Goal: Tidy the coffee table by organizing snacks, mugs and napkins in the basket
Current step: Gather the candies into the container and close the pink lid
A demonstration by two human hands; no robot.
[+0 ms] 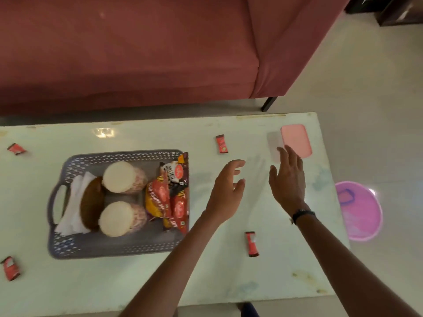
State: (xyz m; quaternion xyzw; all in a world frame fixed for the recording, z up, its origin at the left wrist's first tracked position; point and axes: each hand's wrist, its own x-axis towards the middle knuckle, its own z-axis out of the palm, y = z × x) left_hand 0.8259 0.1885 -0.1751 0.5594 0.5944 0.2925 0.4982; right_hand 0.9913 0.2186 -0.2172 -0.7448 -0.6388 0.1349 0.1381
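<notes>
— Where do our hands sit?
— Our left hand (225, 191) and right hand (288, 179) hover over the counter (263, 282), each grip spread apart, holding nothing.
— And the basket (109, 247)?
— Left of us, holding two mugs (121, 177), napkins (73, 202) and snack packets (169, 197). Small red wrappers (221, 144) lie scattered around.

A home living room: a red sofa (137, 49) faces a pale coffee table (263, 282).
</notes>
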